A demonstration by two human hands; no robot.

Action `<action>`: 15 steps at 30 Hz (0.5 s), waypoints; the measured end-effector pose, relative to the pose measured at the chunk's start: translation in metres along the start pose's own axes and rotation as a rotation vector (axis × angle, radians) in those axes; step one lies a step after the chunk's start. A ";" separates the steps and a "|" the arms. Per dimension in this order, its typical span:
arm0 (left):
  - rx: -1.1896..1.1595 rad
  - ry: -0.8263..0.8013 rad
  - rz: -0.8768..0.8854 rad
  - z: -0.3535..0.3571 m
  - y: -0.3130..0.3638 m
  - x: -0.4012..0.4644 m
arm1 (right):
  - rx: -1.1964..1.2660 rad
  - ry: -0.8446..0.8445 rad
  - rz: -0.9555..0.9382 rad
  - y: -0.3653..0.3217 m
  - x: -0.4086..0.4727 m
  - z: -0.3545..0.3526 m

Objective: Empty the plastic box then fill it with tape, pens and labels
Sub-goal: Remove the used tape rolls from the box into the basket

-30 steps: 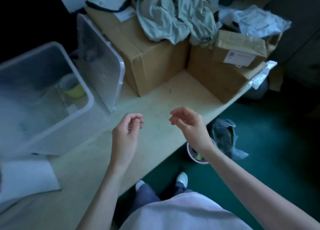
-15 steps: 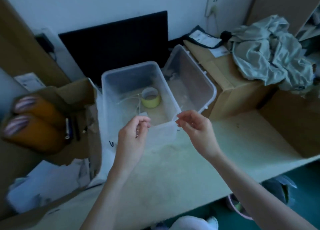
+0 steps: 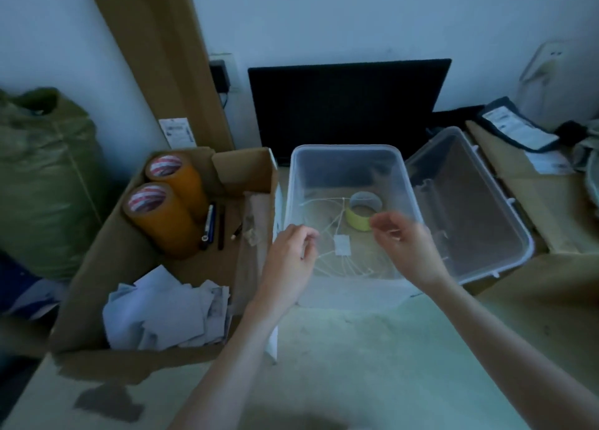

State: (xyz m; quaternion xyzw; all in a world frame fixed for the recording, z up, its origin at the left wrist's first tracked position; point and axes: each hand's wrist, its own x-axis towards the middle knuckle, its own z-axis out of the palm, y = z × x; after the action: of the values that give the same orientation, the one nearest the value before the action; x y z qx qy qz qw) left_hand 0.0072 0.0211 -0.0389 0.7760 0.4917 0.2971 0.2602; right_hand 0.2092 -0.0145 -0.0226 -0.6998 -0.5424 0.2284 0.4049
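Fingers (image 3: pixel 309 235) curled above box (image 3: pixel 348 152) — long axis front-to-back.

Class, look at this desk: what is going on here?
A person reaches both hands, the left hand and the right hand, over the clear plastic box. It still holds a yellow tape roll and some string. Brown tape rolls, pens and paper labels wait in the cardboard box alongside.
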 end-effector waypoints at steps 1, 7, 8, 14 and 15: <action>0.050 0.014 0.004 0.003 -0.002 0.001 | -0.024 -0.039 -0.012 0.000 0.008 0.002; 0.297 0.082 0.017 0.017 -0.013 0.012 | -0.282 -0.195 -0.091 0.021 0.064 0.027; 0.298 0.078 0.008 0.017 -0.013 0.015 | -0.308 -0.218 -0.083 0.027 0.075 0.032; 0.308 0.014 -0.029 0.021 -0.021 0.020 | -0.491 -0.355 0.079 0.061 0.130 0.065; 0.319 0.000 -0.030 0.022 -0.022 0.020 | -0.518 -0.370 0.109 0.068 0.136 0.070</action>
State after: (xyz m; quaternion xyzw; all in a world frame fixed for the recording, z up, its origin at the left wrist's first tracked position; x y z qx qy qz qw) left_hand 0.0164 0.0452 -0.0657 0.8002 0.5440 0.2112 0.1382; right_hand 0.2369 0.1303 -0.1021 -0.7541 -0.6088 0.2273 0.0950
